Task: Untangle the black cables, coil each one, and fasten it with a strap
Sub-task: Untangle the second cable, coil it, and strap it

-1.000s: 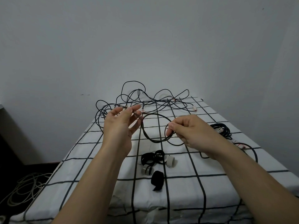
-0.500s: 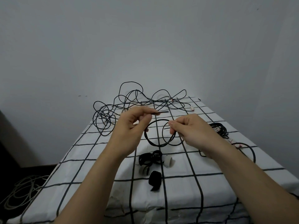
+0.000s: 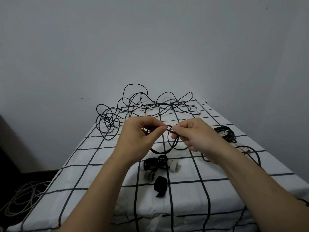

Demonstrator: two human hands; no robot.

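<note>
At the centre of the frame a thin black cable (image 3: 173, 143) is caught in both grips at once. In the left hand (image 3: 138, 139) it is pinched between thumb and forefinger, and the right hand (image 3: 197, 136) is clamped on the same strand just beside it, so that the fingertips of the two hands are nearly touching. Below the grips the cable is seen hanging in loose loops over the worktop (image 3: 100, 164), which is covered by a white cloth with a black grid. Whether the lowest loop touches the cloth cannot be told. Just under the loops, at lower centre, a cluster of straps (image 3: 154, 164) is laid out, with black ones curled up and pale rolls (image 3: 174, 166) set among them, and one dark strap (image 3: 160, 185) is placed nearest the camera. To the right of the right hand a coiled black cable (image 3: 225, 133) is resting on the cloth. Lower right of that, a further black cable (image 3: 254, 152) with a red-and-white tag is draped in a wide curve and is partly hidden by the right forearm. At the far end of the worktop, upper centre, the tangle of black cables (image 3: 133, 106) is heaped loosely, with some loops raised against the grey wall (image 3: 150, 47). In the lower left corner a pale cable (image 3: 21, 195) is lying in coils on the dark floor (image 3: 10, 178).
</note>
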